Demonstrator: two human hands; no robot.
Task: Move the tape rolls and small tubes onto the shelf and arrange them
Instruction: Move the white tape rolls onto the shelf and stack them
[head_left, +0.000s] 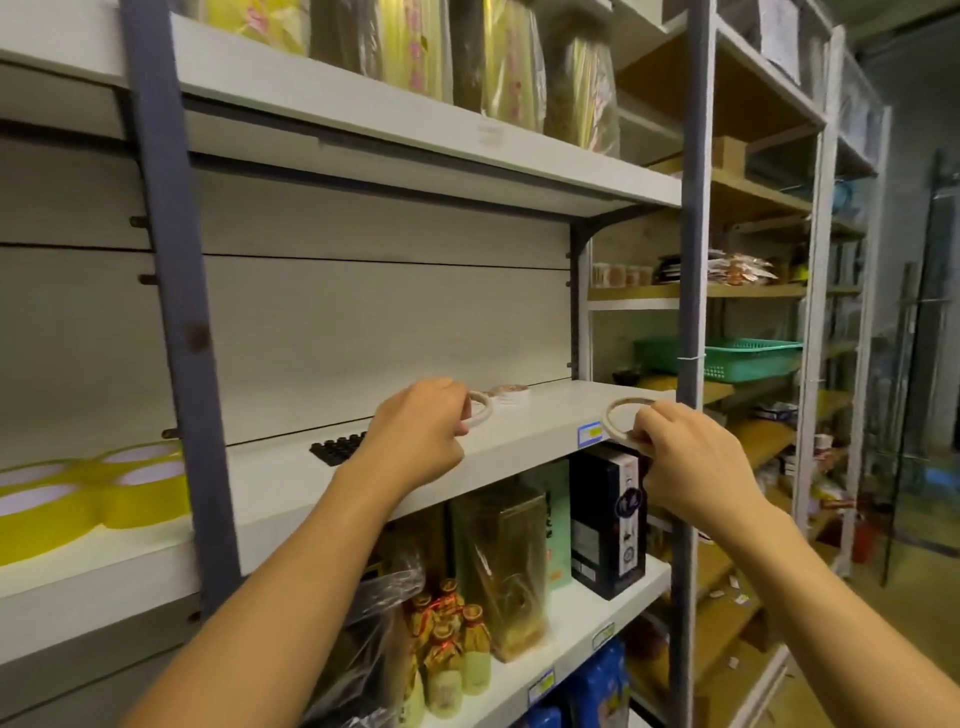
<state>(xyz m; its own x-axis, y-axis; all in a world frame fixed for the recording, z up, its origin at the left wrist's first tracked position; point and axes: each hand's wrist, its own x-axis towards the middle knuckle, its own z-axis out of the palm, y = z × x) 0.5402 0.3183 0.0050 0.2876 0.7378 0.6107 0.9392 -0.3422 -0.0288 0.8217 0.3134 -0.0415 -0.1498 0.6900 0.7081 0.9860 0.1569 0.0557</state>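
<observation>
Pale grey metal shelf board (519, 431), middle tier, blue price label (589, 435) on its front edge near the right end.

Left hand (415, 431): raised over the board, fingers curled round a thin white tape roll (480, 409), which it holds at or just above the board surface; contact with the board cannot be told.

Right hand (691, 457): at the board's front right corner, thumb and fingers pinching the near rim of a second thin white tape ring (626, 415), which is tilted, with its far edge over the board.

Small flat white roll with a printed top (511, 392): lying on the board behind the left hand, just beside the held roll.

Black ridged strip, possibly a row of small caps (337, 448): on the board, left of the left wrist.

Wide yellow tape rolls with white cores (93, 493): grouped on the neighbouring board, far left.

Tier below: dark printed carton (608, 525), small amber bottles with gold caps (452, 639).
</observation>
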